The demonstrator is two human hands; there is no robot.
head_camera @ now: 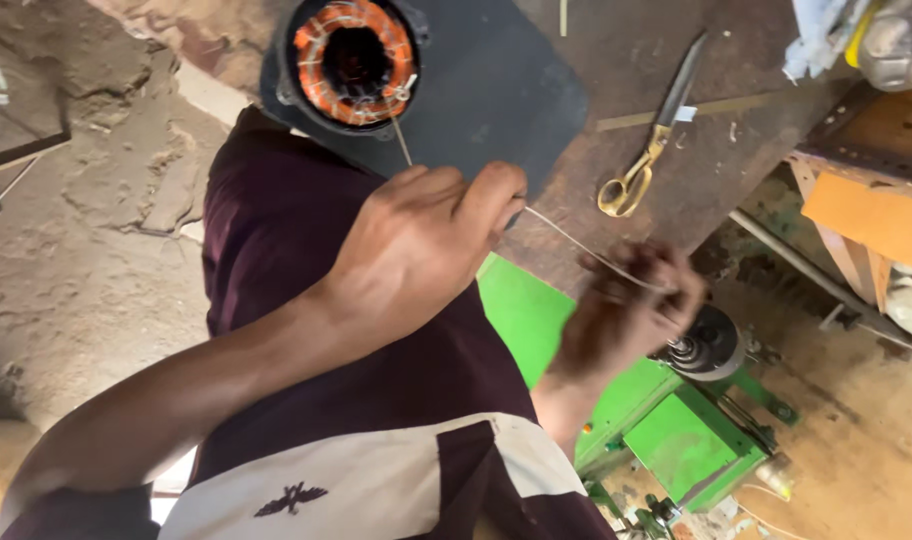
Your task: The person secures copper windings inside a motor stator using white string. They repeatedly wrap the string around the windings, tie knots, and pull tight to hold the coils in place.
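Hands, two, bare, at work over a motor stator.

Left hand (pixel 416 250): fingers curled and pressed together, pinching a thin pale strip or cord (pixel 576 243) just below the stator. Knuckles face the camera; the exact grip under the fingers is hidden.

Right hand (pixel 631 305): blurred, fingers closed on the other end of the same strip, drawing it taut out to the right. The strip runs from the stator, past the left hand, to the right hand.

Stator (pixel 354 60): round black housing with orange-copper windings bound in pale lacing, lying on a dark flat plate (pixel 496 90) at the edge of the desk (pixel 616 90), above the left hand.

Step in hand, as judged: lacing or tying the windings, with the strip held in tension between both hands. Next move would call for steady tension and a clean feed of the strip through the winding gaps without snagging the copper.

Surroundings:
- Scissors (pixel 648 140), yellow-handled, shut, on the desk right of the plate, apart from both hands.
- Green machine (pixel 676 420) with a dark round chuck or spindle, below and just beside the right hand; close enough to catch the loose strip.
- Cloth and a bottle-like item (pixel 856 35), top right corner, unclear.
- Orange sheet (pixel 866 215) on a frame, right edge.
- Dirt floor (pixel 86 230), left.
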